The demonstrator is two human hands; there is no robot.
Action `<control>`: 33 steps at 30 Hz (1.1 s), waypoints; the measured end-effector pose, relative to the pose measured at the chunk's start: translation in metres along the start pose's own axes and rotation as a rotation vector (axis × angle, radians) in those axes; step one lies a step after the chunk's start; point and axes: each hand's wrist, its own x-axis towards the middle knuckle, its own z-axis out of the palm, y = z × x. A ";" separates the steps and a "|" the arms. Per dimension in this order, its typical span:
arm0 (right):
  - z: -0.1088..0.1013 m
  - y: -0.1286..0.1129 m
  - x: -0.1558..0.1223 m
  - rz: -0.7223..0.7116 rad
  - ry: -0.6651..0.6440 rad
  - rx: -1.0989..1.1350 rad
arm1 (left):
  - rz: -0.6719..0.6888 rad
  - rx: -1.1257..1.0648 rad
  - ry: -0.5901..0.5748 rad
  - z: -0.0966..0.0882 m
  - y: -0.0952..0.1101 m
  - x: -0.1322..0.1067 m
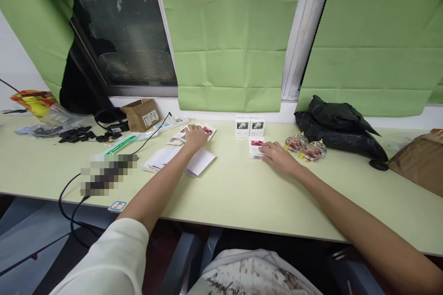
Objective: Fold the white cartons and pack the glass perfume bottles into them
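My left hand reaches far forward and rests, fingers stretched flat, on a pile of flattened white cartons with red prints. White paper sheets lie under my left forearm. My right hand lies on the table with its fingers flat on a small flat white carton with a red picture and barcode. Two upright white boxes stand just behind that carton. Two clear bottles with gold caps and red contents lie right of my right hand.
A black plastic bag lies at the back right, a brown paper bag at the far right. At the left are a small cardboard box, a power strip, black cables, black parts and a colourful packet.
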 end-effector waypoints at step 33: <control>0.009 0.013 -0.031 0.510 0.160 0.628 | 0.779 -0.390 -0.164 0.043 0.135 -0.093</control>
